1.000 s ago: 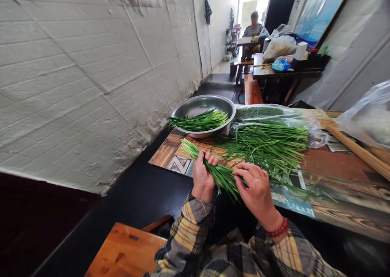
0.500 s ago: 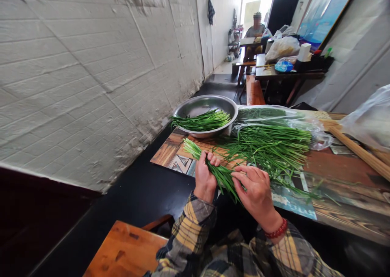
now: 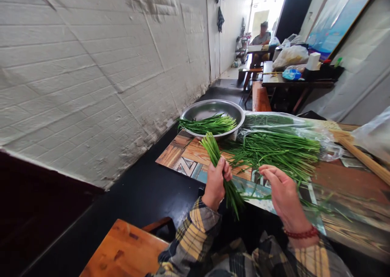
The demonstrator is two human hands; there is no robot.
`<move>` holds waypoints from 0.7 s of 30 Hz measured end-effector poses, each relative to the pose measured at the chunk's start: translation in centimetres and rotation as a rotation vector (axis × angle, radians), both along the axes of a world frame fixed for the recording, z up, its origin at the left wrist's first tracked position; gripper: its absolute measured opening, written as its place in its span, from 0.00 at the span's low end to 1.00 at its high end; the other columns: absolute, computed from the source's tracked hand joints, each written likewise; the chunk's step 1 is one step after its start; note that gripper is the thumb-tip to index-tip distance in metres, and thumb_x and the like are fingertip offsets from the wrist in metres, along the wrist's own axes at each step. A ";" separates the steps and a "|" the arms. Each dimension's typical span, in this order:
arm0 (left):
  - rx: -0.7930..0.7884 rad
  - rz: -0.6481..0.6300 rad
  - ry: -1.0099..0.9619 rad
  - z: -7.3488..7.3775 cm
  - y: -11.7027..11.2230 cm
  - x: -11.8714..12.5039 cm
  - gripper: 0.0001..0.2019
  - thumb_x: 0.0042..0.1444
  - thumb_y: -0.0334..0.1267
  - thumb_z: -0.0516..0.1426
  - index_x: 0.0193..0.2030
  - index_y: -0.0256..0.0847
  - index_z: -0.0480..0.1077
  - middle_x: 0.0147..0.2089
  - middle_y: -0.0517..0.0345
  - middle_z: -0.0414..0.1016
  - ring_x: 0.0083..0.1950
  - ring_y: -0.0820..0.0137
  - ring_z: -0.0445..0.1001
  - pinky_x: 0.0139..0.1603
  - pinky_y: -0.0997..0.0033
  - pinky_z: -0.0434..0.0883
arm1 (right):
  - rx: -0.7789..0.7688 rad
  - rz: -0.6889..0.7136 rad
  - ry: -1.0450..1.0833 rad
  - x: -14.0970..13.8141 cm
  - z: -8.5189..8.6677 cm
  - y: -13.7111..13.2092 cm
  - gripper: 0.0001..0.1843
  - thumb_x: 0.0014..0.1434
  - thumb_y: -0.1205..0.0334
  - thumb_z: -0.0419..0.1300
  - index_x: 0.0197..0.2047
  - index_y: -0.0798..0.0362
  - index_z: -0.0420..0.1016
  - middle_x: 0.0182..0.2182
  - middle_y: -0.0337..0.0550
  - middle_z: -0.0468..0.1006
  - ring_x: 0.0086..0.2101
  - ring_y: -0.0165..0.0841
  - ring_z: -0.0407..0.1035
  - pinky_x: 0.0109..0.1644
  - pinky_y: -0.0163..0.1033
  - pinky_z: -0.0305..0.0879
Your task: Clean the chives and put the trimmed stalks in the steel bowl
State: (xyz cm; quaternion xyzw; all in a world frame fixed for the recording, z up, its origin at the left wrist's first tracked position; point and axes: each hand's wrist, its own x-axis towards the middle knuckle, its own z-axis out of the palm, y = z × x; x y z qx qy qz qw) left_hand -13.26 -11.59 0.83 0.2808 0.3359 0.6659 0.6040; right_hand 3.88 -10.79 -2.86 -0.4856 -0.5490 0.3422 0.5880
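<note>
My left hand [image 3: 217, 182] is closed round a bunch of green chives [image 3: 213, 151], held nearly upright at the table's near edge. My right hand [image 3: 282, 189] hovers to the right of the bunch, fingers loosely curled and apart, with thin chive strands just beneath it; it grips nothing I can make out. A loose pile of chives [image 3: 276, 149] lies on the patterned table [image 3: 189, 157] behind my hands. A metal bowl [image 3: 210, 106] at the far left of the table holds sorted chives [image 3: 209, 124].
A clear plastic bag [image 3: 327, 141] lies under the pile's right end. A wooden stick [image 3: 364, 159] crosses the right side. A wooden stool [image 3: 124, 252] stands below left. A white brick wall runs along the left. A person sits at a far table [image 3: 258, 39].
My left hand has turned the bunch from slanting to nearly upright. My right hand has let go of the bunch's lower end and moved off to the right.
</note>
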 end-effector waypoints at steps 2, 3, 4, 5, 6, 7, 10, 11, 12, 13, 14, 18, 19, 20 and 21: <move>-0.023 -0.054 0.040 -0.4 -0.2 0.2 0.18 0.54 0.46 0.62 0.30 0.40 0.56 0.22 0.70 0.54 0.19 0.82 0.52 0.19 0.80 0.51 | 0.084 0.011 -0.271 1.2 0.7 0.5 0.13 0.60 0.54 0.57 0.30 0.51 0.76 0.42 0.48 0.78 0.43 0.40 0.71 0.49 0.48 0.65; -0.029 -0.074 0.065 -0.6 -0.2 0.3 0.18 0.54 0.46 0.62 0.31 0.40 0.57 0.22 0.70 0.56 0.19 0.82 0.53 0.20 0.80 0.52 | 0.135 -0.006 -0.390 1.7 0.9 0.7 0.12 0.60 0.54 0.57 0.33 0.51 0.77 0.45 0.49 0.77 0.47 0.42 0.70 0.54 0.51 0.63; -0.032 -0.088 0.097 -0.7 -0.3 0.3 0.17 0.53 0.47 0.62 0.32 0.40 0.58 0.23 0.70 0.57 0.20 0.82 0.53 0.20 0.80 0.52 | 0.180 -0.029 -0.476 2.0 0.9 0.7 0.12 0.61 0.54 0.57 0.38 0.51 0.78 0.48 0.49 0.76 0.49 0.43 0.69 0.56 0.53 0.61; -0.033 -0.095 0.139 -0.7 -0.2 0.2 0.17 0.53 0.47 0.61 0.33 0.40 0.59 0.23 0.69 0.57 0.20 0.82 0.53 0.20 0.80 0.52 | 0.212 -0.053 -0.525 2.2 0.7 0.6 0.13 0.61 0.54 0.56 0.43 0.50 0.77 0.49 0.50 0.76 0.50 0.43 0.69 0.58 0.53 0.61; -0.031 -0.095 0.193 -0.6 -0.1 -0.1 0.16 0.54 0.48 0.61 0.34 0.40 0.60 0.23 0.69 0.56 0.20 0.82 0.53 0.20 0.80 0.52 | 0.228 -0.062 -0.546 2.4 0.4 0.4 0.14 0.62 0.55 0.56 0.47 0.50 0.76 0.50 0.50 0.75 0.50 0.42 0.69 0.57 0.52 0.63; -0.022 -0.089 0.264 -0.2 0.1 -0.6 0.16 0.54 0.49 0.60 0.34 0.39 0.60 0.23 0.70 0.55 0.20 0.81 0.52 0.21 0.80 0.51 | 0.231 -0.051 -0.551 2.4 -0.1 0.1 0.14 0.63 0.56 0.55 0.49 0.50 0.75 0.49 0.49 0.76 0.49 0.40 0.70 0.55 0.50 0.66; 0.083 -0.023 0.600 1.9 1.8 -3.0 0.13 0.57 0.48 0.57 0.34 0.39 0.61 0.22 0.69 0.54 0.21 0.80 0.52 0.22 0.79 0.53 | 0.202 0.063 -0.563 2.4 -2.0 -1.2 0.12 0.65 0.58 0.53 0.45 0.49 0.75 0.43 0.46 0.78 0.42 0.37 0.74 0.48 0.43 0.71; 0.157 0.023 0.763 3.1 2.7 -4.0 0.12 0.58 0.46 0.55 0.33 0.39 0.62 0.23 0.68 0.56 0.22 0.79 0.54 0.23 0.78 0.55 | 0.185 0.113 -0.572 2.3 -2.5 -1.6 0.12 0.65 0.59 0.52 0.44 0.49 0.75 0.41 0.45 0.78 0.41 0.36 0.74 0.46 0.42 0.71; 0.252 0.082 0.956 4.3 3.7 -4.9 0.10 0.59 0.43 0.54 0.32 0.39 0.63 0.24 0.65 0.60 0.25 0.77 0.58 0.27 0.77 0.58 | 0.170 0.153 -0.581 2.2 -2.9 -1.9 0.11 0.65 0.59 0.52 0.44 0.48 0.75 0.40 0.44 0.79 0.41 0.36 0.74 0.45 0.41 0.71; 0.335 0.149 1.156 5.6 4.9 -5.7 0.09 0.59 0.41 0.53 0.32 0.39 0.64 0.27 0.62 0.64 0.29 0.75 0.62 0.31 0.75 0.62 | 0.157 0.178 -0.590 2.1 -3.2 -2.2 0.11 0.65 0.59 0.52 0.44 0.48 0.75 0.40 0.44 0.79 0.40 0.35 0.75 0.45 0.40 0.72; 0.390 0.210 1.345 6.9 6.1 -6.3 0.08 0.60 0.39 0.52 0.32 0.39 0.64 0.30 0.60 0.66 0.32 0.72 0.65 0.35 0.73 0.63 | 0.146 0.185 -0.599 2.0 -3.3 -2.3 0.12 0.65 0.60 0.51 0.45 0.48 0.75 0.39 0.44 0.79 0.40 0.35 0.75 0.44 0.40 0.72; 0.390 0.263 1.947 10.7 11.1 -6.9 0.07 0.62 0.35 0.50 0.43 0.37 0.67 0.38 0.50 0.73 0.40 0.64 0.72 0.43 0.67 0.66 | 0.142 0.177 -0.635 1.7 -3.4 -2.5 0.12 0.66 0.61 0.51 0.46 0.48 0.75 0.40 0.44 0.79 0.39 0.36 0.75 0.44 0.40 0.72; 0.370 0.246 2.041 11.1 12.4 -6.8 0.09 0.62 0.33 0.50 0.47 0.37 0.66 0.40 0.48 0.73 0.43 0.62 0.72 0.45 0.66 0.66 | 0.148 0.177 -0.641 1.6 -3.3 -2.5 0.12 0.66 0.61 0.51 0.46 0.48 0.75 0.39 0.44 0.79 0.39 0.35 0.75 0.44 0.40 0.72; 0.350 0.218 2.109 11.3 13.6 -6.7 0.11 0.62 0.32 0.49 0.50 0.36 0.66 0.43 0.46 0.73 0.46 0.60 0.72 0.47 0.64 0.66 | 0.156 0.177 -0.644 1.6 -3.3 -2.5 0.12 0.66 0.62 0.51 0.46 0.49 0.74 0.39 0.44 0.79 0.39 0.35 0.75 0.44 0.40 0.72; 0.324 0.190 2.152 11.3 14.9 -6.7 0.13 0.62 0.31 0.49 0.52 0.36 0.65 0.45 0.44 0.73 0.49 0.59 0.72 0.49 0.63 0.66 | 0.165 0.177 -0.645 1.5 -3.3 -2.5 0.12 0.66 0.62 0.51 0.46 0.49 0.74 0.39 0.44 0.79 0.39 0.35 0.75 0.44 0.40 0.72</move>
